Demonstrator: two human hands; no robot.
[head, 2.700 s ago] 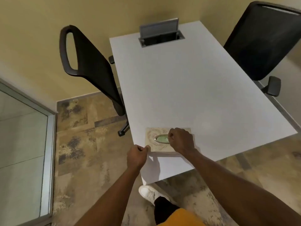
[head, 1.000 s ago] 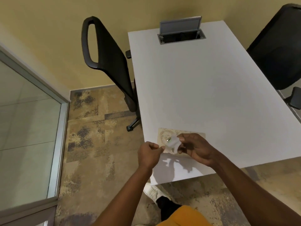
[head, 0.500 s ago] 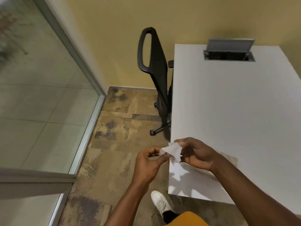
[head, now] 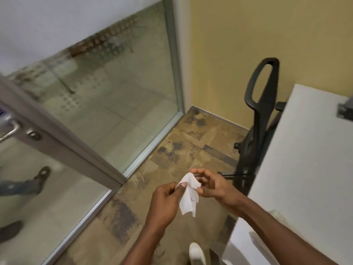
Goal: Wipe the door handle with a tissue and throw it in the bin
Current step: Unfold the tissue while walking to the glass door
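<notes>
A white tissue (head: 188, 196) hangs between my two hands above the patterned floor. My left hand (head: 164, 201) pinches its upper left corner between thumb and fingers. My right hand (head: 212, 185) touches its upper right edge with loosely curled fingertips. The metal door handle (head: 9, 130) shows at the far left edge on the grey frame of the glass door (head: 63, 188), well apart from both hands. No bin is in view.
A white table (head: 305, 169) fills the right side. A black office chair (head: 261, 115) stands against the yellow wall beside it. Glass panels (head: 118, 104) run along the left. Another person's legs (head: 23, 184) show through the glass. My white shoe (head: 196, 253) is below.
The view has swung left from the table toward the glass door, bringing the handle into view. The tissue came out of the box on the table and now hangs between both hands.
</notes>
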